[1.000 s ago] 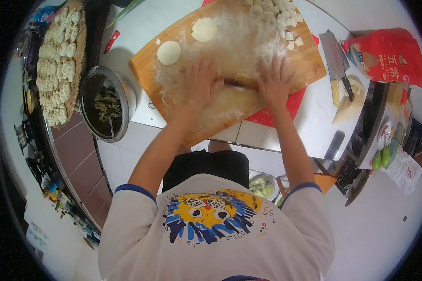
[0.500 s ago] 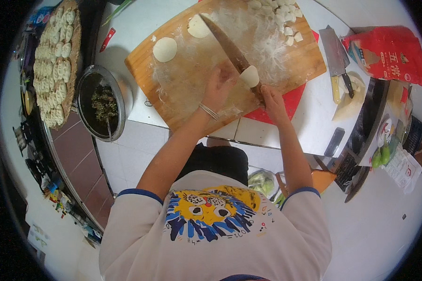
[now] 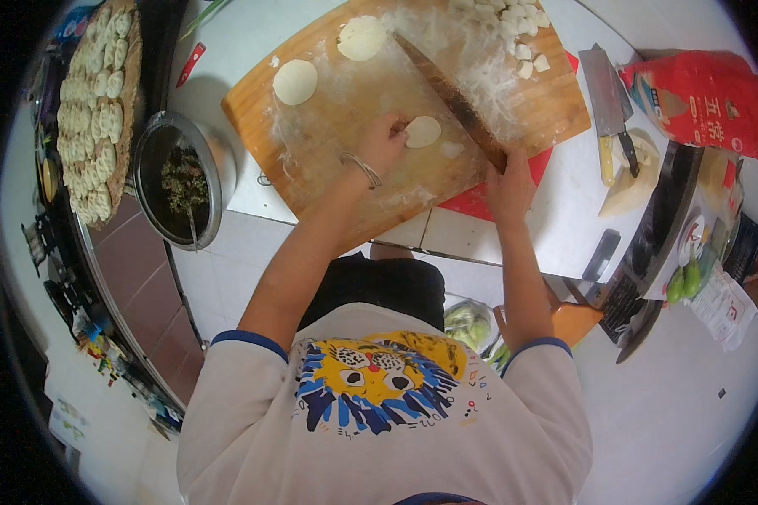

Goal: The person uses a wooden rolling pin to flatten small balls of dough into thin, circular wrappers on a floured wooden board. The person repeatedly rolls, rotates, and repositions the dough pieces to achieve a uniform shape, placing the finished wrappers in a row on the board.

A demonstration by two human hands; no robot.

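Observation:
My left hand point(image 3: 384, 141) is closed in a pinch on the left edge of a small round dough wrapper point(image 3: 424, 132) over the floury wooden board point(image 3: 328, 126). In my right hand point(image 3: 512, 178) is the near end of a long, dark brown, tapered rolling pin point(image 3: 453, 94). It slants away to the far left, its shaft to the right of the wrapper and apart from it. Two rolled wrappers lie farther off: a round of dough point(image 3: 296, 82) at the left and another round point(image 3: 362, 39) near the pin's far tip. Fingers partly hide the pin's grip end.
Small dough pieces point(image 3: 514, 21) are heaped at the board's far right. A cleaver point(image 3: 600, 88) and a yellow-handled knife point(image 3: 606, 160) lie beside a red bag point(image 3: 699, 105). At left stand a metal bowl point(image 3: 215, 189) of dark chopped filling and a tray of shaped dumplings point(image 3: 101, 118).
The wrapper has moved left off the rolling pin, now pinched by my left hand. My right hand has shifted right with the pin.

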